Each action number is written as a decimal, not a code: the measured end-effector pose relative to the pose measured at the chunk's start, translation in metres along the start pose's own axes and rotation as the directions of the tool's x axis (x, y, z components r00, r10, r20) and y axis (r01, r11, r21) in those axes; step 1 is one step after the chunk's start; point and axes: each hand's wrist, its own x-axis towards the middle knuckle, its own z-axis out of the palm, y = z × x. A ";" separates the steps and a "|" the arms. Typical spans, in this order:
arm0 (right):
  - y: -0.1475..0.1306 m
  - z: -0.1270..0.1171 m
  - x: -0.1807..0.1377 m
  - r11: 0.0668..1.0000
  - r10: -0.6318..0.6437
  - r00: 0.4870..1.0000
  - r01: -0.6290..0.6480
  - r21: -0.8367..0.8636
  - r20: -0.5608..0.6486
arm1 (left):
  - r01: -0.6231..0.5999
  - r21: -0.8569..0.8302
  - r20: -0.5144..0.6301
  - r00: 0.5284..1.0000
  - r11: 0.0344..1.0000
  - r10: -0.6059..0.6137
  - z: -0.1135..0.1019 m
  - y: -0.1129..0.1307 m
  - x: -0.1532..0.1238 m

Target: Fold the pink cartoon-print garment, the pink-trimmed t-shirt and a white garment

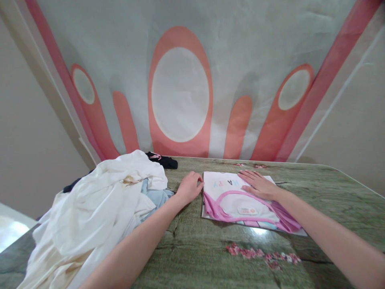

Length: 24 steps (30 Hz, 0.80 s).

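A white T-shirt (pixel 236 196) with pink sleeves, a pink neckband and coloured letters lies folded on a thin, flat white sheet or board (pixel 207 215), whose edges peek out underneath. Flat across the shirt's upper right part rests my right hand (pixel 258 185), fingers stretched out. My left hand (pixel 190 186) is at the shirt's left edge, its fingers curled and thumb drawn in close to them. Whether it pinches the fabric or the sheet cannot be made out.
A loose heap of white clothes (pixel 102 200) covers the table's left side, with a light blue garment (pixel 158 196) partly under it. Behind lies a black garment (pixel 165 161). The table (pixel 186 249) has a wood-grain, flower-printed top and meets a patterned backdrop (pixel 180 96).
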 end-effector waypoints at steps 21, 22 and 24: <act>-0.005 -0.005 -0.024 0.974 0.169 0.955 -0.124 0.187 -0.244 | -0.089 -0.067 0.111 0.989 0.994 0.096 0.000 0.026 -0.016; -0.010 -0.007 -0.031 0.969 0.165 0.956 -0.111 0.219 -0.242 | -0.080 -0.024 0.107 0.991 0.997 0.082 0.000 0.029 -0.018; -0.020 -0.008 -0.044 0.958 0.165 0.962 -0.103 0.268 -0.219 | -0.073 0.064 0.137 0.989 0.995 0.063 -0.001 0.034 -0.021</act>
